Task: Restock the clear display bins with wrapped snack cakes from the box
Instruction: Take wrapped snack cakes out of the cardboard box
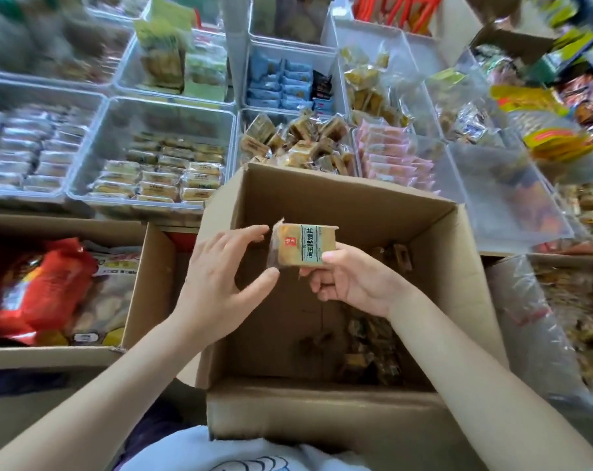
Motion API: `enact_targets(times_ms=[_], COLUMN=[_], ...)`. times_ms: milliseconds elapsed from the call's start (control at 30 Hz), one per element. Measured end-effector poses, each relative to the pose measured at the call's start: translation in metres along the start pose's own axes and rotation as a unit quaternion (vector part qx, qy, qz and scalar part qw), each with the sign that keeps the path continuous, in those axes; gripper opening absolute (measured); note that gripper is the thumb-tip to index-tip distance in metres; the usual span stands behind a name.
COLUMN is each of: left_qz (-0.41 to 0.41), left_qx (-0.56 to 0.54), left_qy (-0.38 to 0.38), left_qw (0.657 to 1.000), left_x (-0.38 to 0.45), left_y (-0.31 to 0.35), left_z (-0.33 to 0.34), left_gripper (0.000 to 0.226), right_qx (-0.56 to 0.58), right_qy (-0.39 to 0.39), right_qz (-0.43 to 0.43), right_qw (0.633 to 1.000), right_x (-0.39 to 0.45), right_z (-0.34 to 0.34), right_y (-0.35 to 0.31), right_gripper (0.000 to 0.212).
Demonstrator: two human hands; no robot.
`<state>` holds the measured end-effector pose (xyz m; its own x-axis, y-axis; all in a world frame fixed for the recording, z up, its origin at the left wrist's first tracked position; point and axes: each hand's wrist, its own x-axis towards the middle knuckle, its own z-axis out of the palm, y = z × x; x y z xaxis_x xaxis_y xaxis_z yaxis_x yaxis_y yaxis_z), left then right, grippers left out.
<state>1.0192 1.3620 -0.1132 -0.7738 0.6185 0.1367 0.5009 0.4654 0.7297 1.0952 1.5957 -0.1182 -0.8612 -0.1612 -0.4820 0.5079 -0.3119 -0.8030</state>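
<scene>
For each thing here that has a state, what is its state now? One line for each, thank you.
Box: open, nearly empty, a few cakes in its right side.
Cake: wrapped, held above the box.
Right hand: grips the cake.
Left hand: open, fingers spread beside the cake.
Bin behind the box: heaped with similar cakes.
Left box: open, full of bags.

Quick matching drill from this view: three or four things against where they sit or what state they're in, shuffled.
1. snack cake
2. left hand
3. pink packs
4. red bag

A. in a clear bin beyond the box
B. pinched in the right hand
C. in the carton at left
D. fingers spread, beside the cake

Pairs: 1-B, 2-D, 3-A, 4-C
</scene>
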Motion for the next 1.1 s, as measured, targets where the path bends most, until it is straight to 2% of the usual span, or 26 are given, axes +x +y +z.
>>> enact_targets(times_ms=[67,167,267,333,433,533,700,767,833,900,967,1100], left_qz=[-0.038,-0.077,-0.098,-0.094,-0.068,-0.045,-0.023,-0.016,-0.045,-0.113,-0.151,-0.132], left_qx=[-0.125,-0.26,-0.327,-0.342,-0.358,-0.324,-0.257,-0.182,-0.113,-0.033,0.065,0.205], left_qy=[0.024,0.037,0.023,-0.001,-0.029,-0.054,-0.052,-0.041,-0.046,-0.054,-0.075,-0.154], left_qw=[0.991,0.962,0.94,0.935,0.931,0.944,0.965,0.982,0.992,0.992,0.983,0.958], left_x=[0.0,0.006,0.014,0.019,0.029,0.039,0.057,0.067,0.082,0.1,0.11,0.102], left_y=[0.004,-0.001,-0.018,-0.034,-0.065,-0.101,-0.172,-0.206,-0.25,-0.299,-0.342,-0.379], left_z=[-0.008,-0.027,-0.056,-0.077,-0.109,-0.139,-0.176,-0.184,-0.188,-0.189,-0.189,-0.179], left_gripper=[0.059,0.056,0.054,0.052,0.047,0.045,0.05,0.053,0.066,0.077,0.085,0.09], right_qx=[0.028,0.04,-0.111,-0.229,-0.335,-0.43,-0.523,-0.561,-0.611,-0.652,-0.672,-0.698], right_qy=[-0.027,-0.006,0.069,0.129,0.177,0.17,0.138,0.156,0.201,0.243,0.269,0.305], right_qz=[-0.03,-0.06,-0.106,-0.161,-0.223,-0.221,-0.169,-0.156,-0.142,-0.121,-0.1,-0.073], right_qw=[0.999,0.997,0.986,0.951,0.898,0.859,0.824,0.798,0.753,0.708,0.683,0.644], right_x=[0.001,0.007,0.015,0.024,0.045,0.078,0.155,0.191,0.227,0.26,0.289,0.341], right_z=[0.027,0.061,0.088,0.103,0.128,0.156,0.196,0.207,0.212,0.214,0.215,0.21], right_y=[-0.005,-0.01,-0.021,-0.032,-0.051,-0.065,-0.074,-0.074,-0.072,-0.071,-0.072,-0.084], right_gripper=[0.045,0.043,0.034,0.032,0.03,0.028,0.035,0.033,0.033,0.035,0.037,0.036])
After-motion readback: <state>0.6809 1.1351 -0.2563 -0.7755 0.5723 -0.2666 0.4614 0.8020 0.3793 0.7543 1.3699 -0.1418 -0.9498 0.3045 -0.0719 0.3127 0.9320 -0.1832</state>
